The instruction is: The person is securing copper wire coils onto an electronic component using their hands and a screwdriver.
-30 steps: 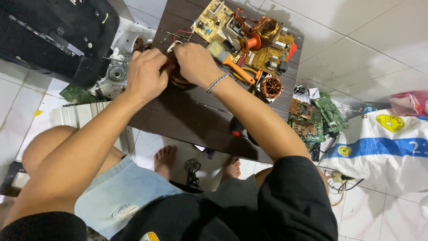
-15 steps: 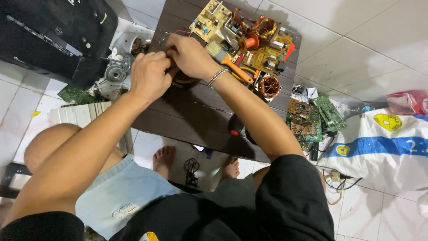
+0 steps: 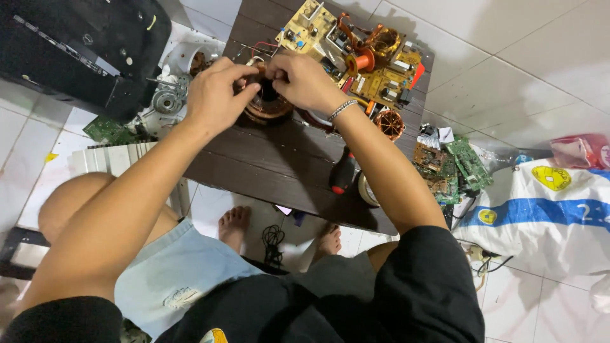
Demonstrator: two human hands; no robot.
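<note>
Far left on the floor: black casing [image 3: 76, 47], a green circuit board [image 3: 107, 130] by its corner, and metal motor parts [image 3: 166, 100] just off the table's left edge. On the dark wooden table [image 3: 279, 159], near its left-far part, left hand [image 3: 215, 95] is curled, fingers pressed together w/ thumb and index pinching at the top rim of the copper coil [image 3: 267, 105]. The coil (ring-shaped, dark hole in the middle) sits flat on the table betw. both hands. Right hand [image 3: 300, 79] is on the coil's far side, fingers bent and closed tight, tips meeting the left's over the hole; exactly what they pinch, can't tell. A bracelet [image 3: 342, 109] is on the right wrist. Further right, yellow circuit boards [image 3: 356, 54] w/ an orange spool fill the far right corner. A small copper winding [image 3: 389, 122] lies at the right edge. A screwdriver w/ red-black handle [image 3: 343, 173] and a tape roll [image 3: 367, 188] sit at the near edge. Off the table right: more green boards [image 3: 460, 165], then a white sack [image 3: 546, 209].
</note>
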